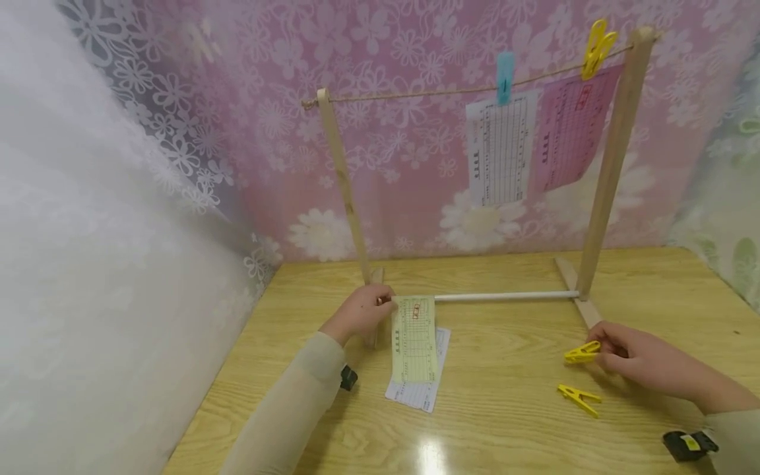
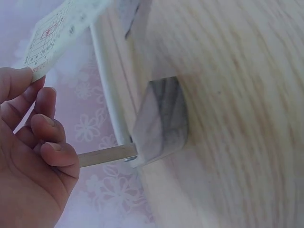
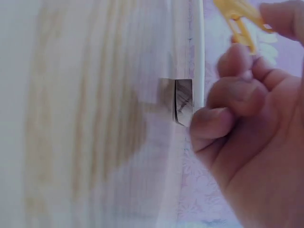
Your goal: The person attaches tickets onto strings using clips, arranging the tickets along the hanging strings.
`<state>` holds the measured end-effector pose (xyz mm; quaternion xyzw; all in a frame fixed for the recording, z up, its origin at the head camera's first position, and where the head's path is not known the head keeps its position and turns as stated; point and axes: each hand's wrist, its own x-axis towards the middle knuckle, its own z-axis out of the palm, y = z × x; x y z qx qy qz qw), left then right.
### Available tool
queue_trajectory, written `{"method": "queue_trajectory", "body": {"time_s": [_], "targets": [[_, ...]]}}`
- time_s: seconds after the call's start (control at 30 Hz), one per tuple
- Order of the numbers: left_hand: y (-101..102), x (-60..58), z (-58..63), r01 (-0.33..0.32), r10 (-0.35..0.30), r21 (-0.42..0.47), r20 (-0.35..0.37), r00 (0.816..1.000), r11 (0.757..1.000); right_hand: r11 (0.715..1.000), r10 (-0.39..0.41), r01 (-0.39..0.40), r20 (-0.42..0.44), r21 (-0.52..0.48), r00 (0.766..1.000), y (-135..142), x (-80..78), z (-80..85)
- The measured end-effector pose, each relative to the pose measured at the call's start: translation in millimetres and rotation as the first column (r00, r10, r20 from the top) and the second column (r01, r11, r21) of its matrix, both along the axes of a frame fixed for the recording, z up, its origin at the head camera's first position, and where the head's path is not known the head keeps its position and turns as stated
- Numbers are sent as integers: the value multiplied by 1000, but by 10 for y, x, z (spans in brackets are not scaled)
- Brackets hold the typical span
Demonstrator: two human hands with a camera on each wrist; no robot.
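Note:
Between thumb and fingers my left hand point(image 1: 363, 310) pinches a yellow printed slip point(image 1: 413, 343) by its upper left corner. The slip has a grid and a red stamp, and it overlaps a white slip point(image 1: 418, 394) beneath it in the head view. In the left wrist view the same yellow slip point(image 2: 50, 35) rises from the fingertips. Over at the right, my right hand point(image 1: 644, 356) pinches a yellow clothespin point(image 1: 582, 353) by its handle end. A second yellow clothespin point(image 1: 580, 400) lies on the table just in front of it.
A wooden frame with a left post point(image 1: 346, 191) and right post point(image 1: 614, 165) carries a twine line point(image 1: 415, 94). A blue clothespin point(image 1: 505, 78) holds a white slip point(image 1: 501, 148) there; a yellow clothespin point(image 1: 596, 49) holds a pink slip point(image 1: 576, 128). A white rod point(image 1: 505, 297) joins the feet.

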<state>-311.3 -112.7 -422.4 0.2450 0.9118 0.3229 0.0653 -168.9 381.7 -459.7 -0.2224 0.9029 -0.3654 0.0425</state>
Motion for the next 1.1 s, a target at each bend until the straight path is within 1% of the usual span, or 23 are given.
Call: {"method": "queue_trajectory", "body": {"time_s": [0.07,0.17,0.27,0.4,0.5,0.63,0.77,0.93,1.1], "targets": [[-7,9,13,-3,3,1,-7,1000,1000,1000,-10,10,-14,-28,1000,-31,8,11],[-19,27,34,-7,7,12,-13,1000,1000,997,-47,44,-36,-64,998,-94,13,35],[-23,48,65,3,-2,14,-31,1000,1000,993,-75,70,-52,-90,996,-159,11,74],[-24,77,103,15,-15,2,-63,998,1000,992,-102,96,-75,-80,992,-237,14,149],[-28,101,138,22,-21,8,-70,997,1000,992,-109,101,-104,-74,989,-297,19,215],[-32,127,217,37,-35,32,-74,997,999,991,-98,83,-152,-106,984,-378,1,314],[-38,141,294,58,-54,38,-92,994,998,988,-84,61,-163,-142,983,-444,-26,425],[-43,152,375,52,-48,46,-92,995,998,988,-60,32,-182,-153,982,-505,-74,570],[-45,153,431,52,-46,45,-110,993,998,983,-11,-30,-222,-180,975,-577,-128,703]]}}
